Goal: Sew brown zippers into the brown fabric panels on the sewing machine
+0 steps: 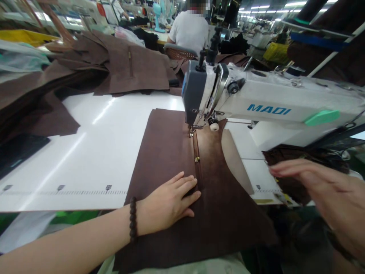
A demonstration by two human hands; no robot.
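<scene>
A brown leather-like panel [162,152] lies on the white table under the needle area of a sewing machine [256,99]. Down its middle runs a zipper [195,146] with a gold-coloured pull, its far end at the presser foot [191,134]. My left hand [173,199] rests flat on the panel beside the zipper line, its fingers spread a little. Off to the right, my right hand [319,190] is raised in the air near the table edge, blurred, and touches no part of the panel. Whether it holds anything cannot be made out.
Brown panels [137,68] are piled at the back left of the white table [85,163]. A black flat object [23,150] lies at the left. Dark brown pieces [293,186] sit at the right. A person in white [189,32] sits beyond the table.
</scene>
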